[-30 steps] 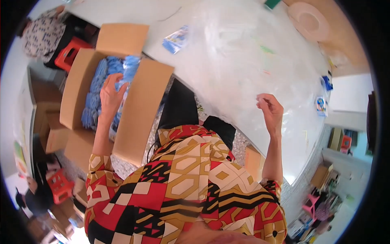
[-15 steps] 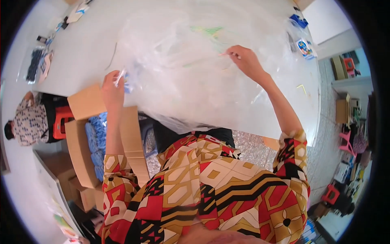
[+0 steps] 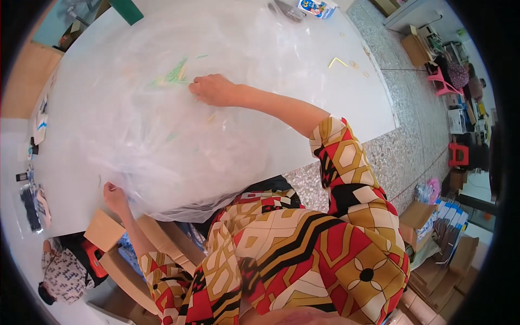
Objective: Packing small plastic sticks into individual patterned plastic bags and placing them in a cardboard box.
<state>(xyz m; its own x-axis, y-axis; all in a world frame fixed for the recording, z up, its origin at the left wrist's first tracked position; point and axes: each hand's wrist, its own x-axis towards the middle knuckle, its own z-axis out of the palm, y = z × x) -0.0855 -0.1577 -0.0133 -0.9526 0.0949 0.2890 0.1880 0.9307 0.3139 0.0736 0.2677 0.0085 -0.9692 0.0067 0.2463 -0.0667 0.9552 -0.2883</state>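
A big, crumpled clear plastic bag [image 3: 216, 146] spreads over the white table [image 3: 303, 127] in front of me. My left hand [image 3: 115, 199] is closed in a pinch at the bag's near left edge. Farther off, my right hand [image 3: 213, 90] reaches across the bag, thumb and fingers pressed together. From its fingertips a thin green straw-like stick [image 3: 185, 82] points left. Beside it lies a loose bunch of thin green and yellow sticks [image 3: 176, 73]; I cannot tell whether they are inside the bag or on it.
A bent yellow stick [image 3: 337, 62] lies toward the table's right side. An open cardboard box [image 3: 105, 230] with blue packets stands below the near left edge. A person [image 3: 67, 275] is at the lower left. A green box [image 3: 127, 11] stands at the far edge.
My view has swung to the right. My right hand has moved left over the bag, up to the green bunch. My left hand still pinches at the bag's left side.
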